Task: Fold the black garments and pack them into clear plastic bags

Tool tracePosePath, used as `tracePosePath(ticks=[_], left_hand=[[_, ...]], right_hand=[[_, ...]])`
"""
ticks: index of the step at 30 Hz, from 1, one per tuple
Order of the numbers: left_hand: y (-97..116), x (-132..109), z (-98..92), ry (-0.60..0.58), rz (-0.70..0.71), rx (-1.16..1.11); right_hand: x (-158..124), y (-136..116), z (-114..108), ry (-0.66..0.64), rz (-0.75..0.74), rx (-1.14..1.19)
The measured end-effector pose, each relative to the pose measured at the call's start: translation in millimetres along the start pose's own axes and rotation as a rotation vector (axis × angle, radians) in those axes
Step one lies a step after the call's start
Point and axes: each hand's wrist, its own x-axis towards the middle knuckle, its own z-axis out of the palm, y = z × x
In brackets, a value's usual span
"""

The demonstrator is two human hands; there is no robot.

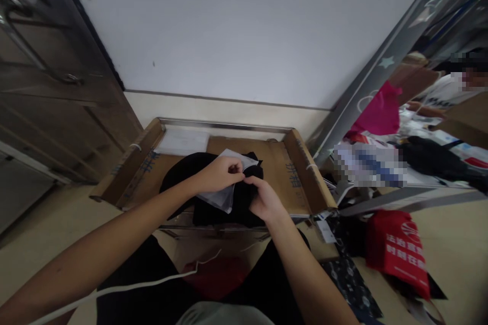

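Observation:
My left hand (221, 173) is closed, thumb and fingers pinched at the edge of a translucent plastic bag (221, 199); whatever lies between the fingertips is too small to make out. Close against it, my right hand (264, 198) has thumb and fingers pressed together beside black cloth (206, 213); its grip is partly hidden. The black cloth lies bunched under both hands, with the bag on top of it. Beneath is a cardboard-lined tray (274, 150) with raised sides. A white flat packet (182, 141) rests at the tray's back left.
A white wall rises behind the tray, with a metal door (49, 76) at left. At right stand a cluttered table (415, 193) and a seated person (446, 89). Red (400, 251) and black patterned bags lie on the floor. A white cord (152, 283) crosses my lap.

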Motion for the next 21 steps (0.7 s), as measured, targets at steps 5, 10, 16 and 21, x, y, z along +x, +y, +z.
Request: tracePosePath(ticks=[5, 10, 16, 21], left_hand=[[-7.8, -1.7, 0.8, -0.008, -0.005, 0.019], [-10.7, -5.4, 4.8, -0.03, 0.008, 0.03], [-1.5, -3.8, 3.8, -0.075, 0.035, -0.027], [9.0, 1.9, 4.8, -0.034, 0.041, -0.06]], right_hand=[[10.3, 1.6, -7.2, -0.047, -0.021, -0.037], [20.4, 0.2, -6.0, -0.032, -0.091, 0.001], [22.7, 3.6, -1.9, -0.038, -0.095, -0.021], [29.7, 3.0, -0.3, -0.056, -0.128, -0.076]])
